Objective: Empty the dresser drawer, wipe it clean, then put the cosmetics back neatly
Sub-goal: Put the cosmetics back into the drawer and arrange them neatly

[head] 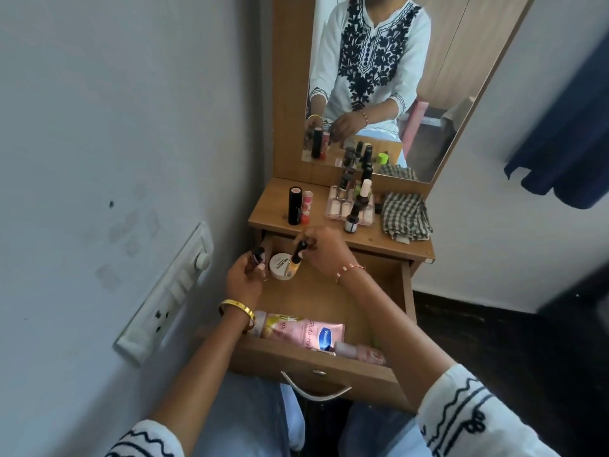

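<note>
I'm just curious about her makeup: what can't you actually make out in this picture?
- Head view: the bottle in the left hand, mostly wrapped by its grip.
- Pink lotion tube: label partly hidden by the left wrist.
- Drawer back end: hidden under the dresser top.
- Nail polish labels: too small.

Your drawer point(406, 291) is pulled out, wood, mostly bare inside. Back-left corner: round white jar point(279, 266), lid up, w/ a yellow polish bottle point(294, 262) w/ black cap tilted over it & a dark bottle point(257, 258) just left. Front edge: pink lotion tube point(303, 331) lying flat, a small pink bottle point(359, 352) beside it. On the dresser top: two upright sticks point(298, 206), clear organiser point(349, 206) w/ polish bottles, checked cloth point(405, 214).
</note>
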